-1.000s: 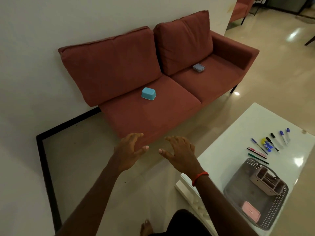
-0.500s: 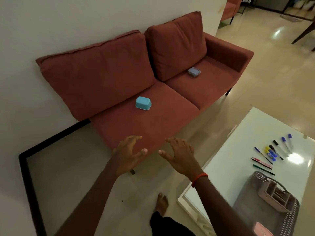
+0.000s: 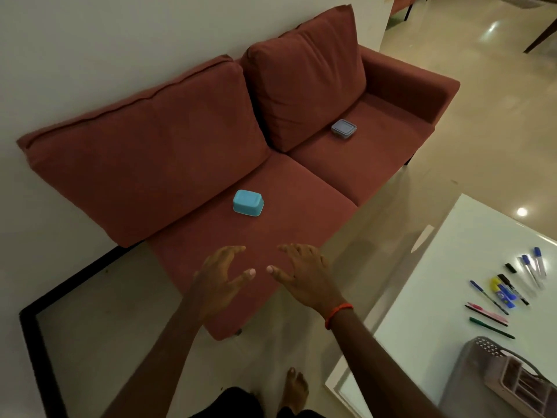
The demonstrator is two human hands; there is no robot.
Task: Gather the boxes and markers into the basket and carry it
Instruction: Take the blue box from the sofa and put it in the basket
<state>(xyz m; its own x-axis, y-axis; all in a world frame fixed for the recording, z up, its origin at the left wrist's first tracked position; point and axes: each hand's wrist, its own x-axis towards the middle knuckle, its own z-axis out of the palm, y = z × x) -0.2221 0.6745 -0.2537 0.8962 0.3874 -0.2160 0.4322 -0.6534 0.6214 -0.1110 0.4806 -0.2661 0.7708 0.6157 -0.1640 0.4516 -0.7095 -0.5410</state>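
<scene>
Head view: left hand (image 3: 221,279) and right hand (image 3: 304,274) hover empty, fingers spread, short of the turquoise box (image 3: 248,203).

Home living room: a rust-red two-seat fabric sofa (image 3: 301,164) with two loose back cushions stands against a plain white wall (image 3: 105,46), on glossy beige floor tiles (image 3: 497,122) that reflect ceiling lights. Right of the sofa's front edge sits a low white coffee table (image 3: 452,267) with a row of pens and markers (image 3: 509,288) on it and a grey perforated plastic basket (image 3: 482,363) at its near end. Past the sofa's far armrest the tiled floor runs into a further room, where another rust-red seat (image 3: 401,1) and a dark furniture leg (image 3: 539,34) show; a bare foot (image 3: 297,387) is on the floor in front of the sofa.
</scene>
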